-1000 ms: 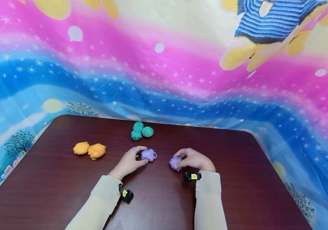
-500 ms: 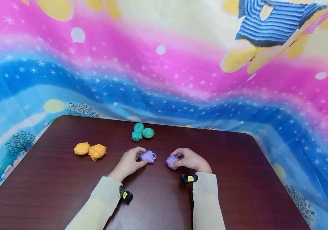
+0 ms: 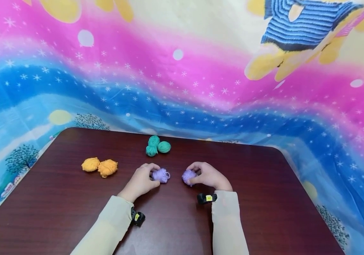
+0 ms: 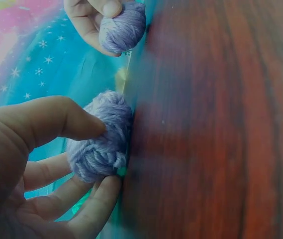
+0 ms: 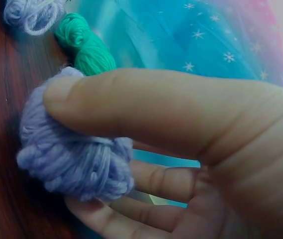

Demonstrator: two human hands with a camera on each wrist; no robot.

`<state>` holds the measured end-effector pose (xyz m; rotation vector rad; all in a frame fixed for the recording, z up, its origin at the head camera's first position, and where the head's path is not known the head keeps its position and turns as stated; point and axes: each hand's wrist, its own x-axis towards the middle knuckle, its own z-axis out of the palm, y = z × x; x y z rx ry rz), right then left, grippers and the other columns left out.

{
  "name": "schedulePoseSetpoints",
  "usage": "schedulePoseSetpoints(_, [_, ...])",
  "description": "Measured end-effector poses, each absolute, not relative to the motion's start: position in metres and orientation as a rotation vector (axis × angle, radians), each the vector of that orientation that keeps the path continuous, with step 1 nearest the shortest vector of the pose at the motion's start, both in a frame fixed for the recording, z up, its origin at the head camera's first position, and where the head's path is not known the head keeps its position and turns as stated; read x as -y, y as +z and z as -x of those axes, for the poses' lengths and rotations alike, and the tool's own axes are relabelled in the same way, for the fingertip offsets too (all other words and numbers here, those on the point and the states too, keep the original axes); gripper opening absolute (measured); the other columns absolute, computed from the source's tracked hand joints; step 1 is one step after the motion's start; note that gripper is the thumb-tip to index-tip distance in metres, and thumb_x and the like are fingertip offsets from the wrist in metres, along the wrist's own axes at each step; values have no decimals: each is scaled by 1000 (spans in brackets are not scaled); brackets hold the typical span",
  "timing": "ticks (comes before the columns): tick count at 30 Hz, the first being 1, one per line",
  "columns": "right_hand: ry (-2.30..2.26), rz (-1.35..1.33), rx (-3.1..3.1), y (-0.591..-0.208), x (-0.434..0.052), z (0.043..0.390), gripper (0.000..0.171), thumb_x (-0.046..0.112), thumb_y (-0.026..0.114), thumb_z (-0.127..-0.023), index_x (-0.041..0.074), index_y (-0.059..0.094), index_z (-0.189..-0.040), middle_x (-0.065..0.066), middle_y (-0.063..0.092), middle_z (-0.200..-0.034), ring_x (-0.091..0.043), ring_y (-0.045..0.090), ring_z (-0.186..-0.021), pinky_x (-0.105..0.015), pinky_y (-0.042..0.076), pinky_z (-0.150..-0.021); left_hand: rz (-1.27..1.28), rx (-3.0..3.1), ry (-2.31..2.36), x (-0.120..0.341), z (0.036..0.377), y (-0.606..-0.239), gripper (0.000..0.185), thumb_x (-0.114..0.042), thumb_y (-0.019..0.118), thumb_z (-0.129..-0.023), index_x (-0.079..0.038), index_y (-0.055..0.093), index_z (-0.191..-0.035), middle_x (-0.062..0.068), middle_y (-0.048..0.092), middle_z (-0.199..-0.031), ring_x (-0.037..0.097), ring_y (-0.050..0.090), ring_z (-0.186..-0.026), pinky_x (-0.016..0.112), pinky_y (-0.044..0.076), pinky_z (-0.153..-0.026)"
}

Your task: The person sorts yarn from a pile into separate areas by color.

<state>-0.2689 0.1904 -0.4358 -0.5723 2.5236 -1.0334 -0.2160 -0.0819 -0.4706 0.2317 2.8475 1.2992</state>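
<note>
Two small purple yarn balls are in hand near the middle of the dark wooden table (image 3: pixel 169 219). My left hand (image 3: pixel 140 181) grips one purple yarn ball (image 3: pixel 161 176), which has a loose loop on its right side; in the left wrist view the thumb presses on this ball (image 4: pixel 109 112) with fingers behind it. My right hand (image 3: pixel 210 176) pinches the other purple yarn ball (image 3: pixel 187 176) between thumb and fingers, and the right wrist view shows that ball (image 5: pixel 76 164) close up. A short gap separates the two balls.
Several green yarn balls (image 3: pixel 164 147) sit clustered near the table's far edge. Two orange yarn balls (image 3: pixel 107 168) lie touching at the left. Behind the table hangs a colourful printed cloth (image 3: pixel 182 78).
My right hand has moved left with its purple yarn ball, narrowing the gap. My left hand and its ball have shifted slightly left.
</note>
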Motion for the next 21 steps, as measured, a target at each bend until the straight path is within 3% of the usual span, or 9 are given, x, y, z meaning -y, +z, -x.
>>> schedulePoseSetpoints(9, [-1072, 600, -2507, -436, -188, 269, 36, 22, 84, -83, 13, 71, -115, -4, 64, -111, -21, 59, -98, -35, 54, -82, -232, -2887, 1237, 92, 214, -465, 49, -13, 79, -78, -2, 66, -125, 11, 59, -106, 24, 57, -94, 42, 52, -85])
schedulePoseSetpoints(21, [-1155, 649, -2475, -440, -170, 271, 37, 22, 85, -83, 13, 70, -116, -5, 65, -112, -22, 62, -96, -34, 56, -80, -68, -2751, 1379, 104, 213, -458, 49, -17, 77, -86, 1, 61, -128, 19, 62, -123, 34, 63, -111, 48, 54, -91])
